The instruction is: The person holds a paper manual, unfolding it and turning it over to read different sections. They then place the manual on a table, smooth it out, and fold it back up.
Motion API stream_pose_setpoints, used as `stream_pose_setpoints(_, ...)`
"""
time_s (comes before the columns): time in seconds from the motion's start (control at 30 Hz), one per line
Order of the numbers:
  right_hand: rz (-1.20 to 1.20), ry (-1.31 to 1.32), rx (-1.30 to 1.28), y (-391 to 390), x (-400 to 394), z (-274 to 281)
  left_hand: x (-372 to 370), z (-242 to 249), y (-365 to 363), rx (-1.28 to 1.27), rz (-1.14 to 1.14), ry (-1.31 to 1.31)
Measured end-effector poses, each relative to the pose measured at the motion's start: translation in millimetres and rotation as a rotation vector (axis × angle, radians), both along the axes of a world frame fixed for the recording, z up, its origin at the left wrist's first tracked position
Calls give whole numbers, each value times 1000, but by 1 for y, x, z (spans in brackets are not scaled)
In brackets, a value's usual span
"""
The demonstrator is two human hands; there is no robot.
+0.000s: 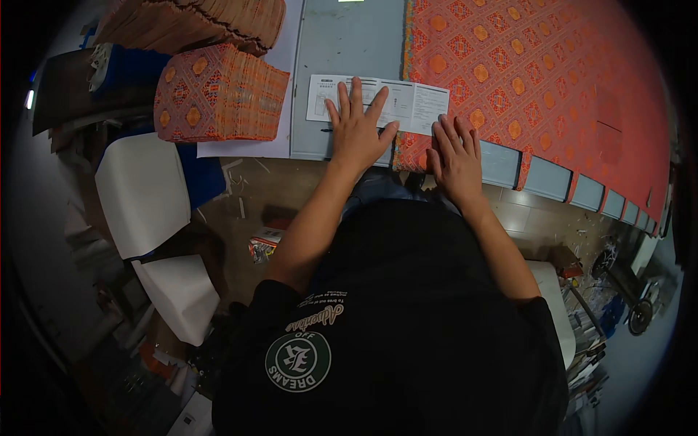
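Note:
A long white printed sheet [430, 104] lies unfolded on the grey table [342, 40], its right end over the orange patterned fabric [509, 65]. My left hand [358, 131] rests on the sheet with its fingers spread, holding nothing. At the sheet's lower right corner, my right hand [456, 154] lies flat with its fingers stretched out over the fabric's near edge. A small dark thin object [327, 130] is beside my left wrist, just below the sheet.
To the left stands a thick stack of patterned pieces [222, 94], with another brown stack [196, 22] behind it. A white chair [142, 192] is at the left. Fabric strips hang over the table's near edge at the right. Scraps lie on the floor.

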State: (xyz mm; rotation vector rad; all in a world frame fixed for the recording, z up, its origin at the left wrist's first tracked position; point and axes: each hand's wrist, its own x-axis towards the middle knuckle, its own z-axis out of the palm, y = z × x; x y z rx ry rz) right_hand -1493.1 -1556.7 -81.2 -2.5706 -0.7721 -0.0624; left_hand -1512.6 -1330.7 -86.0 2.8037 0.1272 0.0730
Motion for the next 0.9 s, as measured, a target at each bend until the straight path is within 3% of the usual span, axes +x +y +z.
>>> stream_pose_setpoints(0.33, -9, -35, -84, 3, 9, -1, -5, 0, 86, 77, 12, 81)
stream_pose_setpoints(0.9, -51, -55, -25, -1, 12, -13, -1, 2, 82, 122, 33, 82)
